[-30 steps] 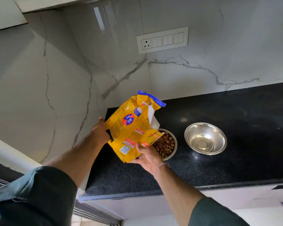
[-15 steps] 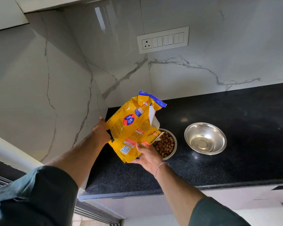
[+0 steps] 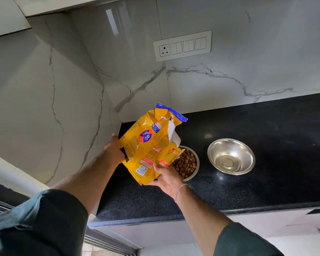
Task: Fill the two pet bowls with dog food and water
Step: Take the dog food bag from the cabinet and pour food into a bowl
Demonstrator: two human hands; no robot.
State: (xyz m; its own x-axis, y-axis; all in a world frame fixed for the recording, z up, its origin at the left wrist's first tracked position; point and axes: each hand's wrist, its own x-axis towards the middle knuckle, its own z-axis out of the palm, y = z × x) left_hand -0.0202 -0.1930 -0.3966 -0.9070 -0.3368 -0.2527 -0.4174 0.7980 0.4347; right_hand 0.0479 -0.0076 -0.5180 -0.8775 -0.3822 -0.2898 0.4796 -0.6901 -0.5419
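A yellow dog food bag (image 3: 149, 143) with a blue top edge is held tilted above the black counter (image 3: 248, 183), over the left side of a steel bowl (image 3: 195, 169). My left hand (image 3: 113, 151) grips the bag's left edge. My right hand (image 3: 167, 177) holds its lower right corner from below. That bowl holds brown kibble (image 3: 186, 163); the bag hides its left part. To its right stands a second steel bowl (image 3: 231, 156), bare metal inside with nothing in it that I can see.
The counter ends in a corner on the left, where two white marble walls (image 3: 67, 93) meet. A white socket and switch plate (image 3: 182, 45) sits on the back wall. The counter's front edge runs just below my right wrist.
The bag and both hands have barely moved; the bag stays tilted over the kibble bowl. No kibble is seen falling.
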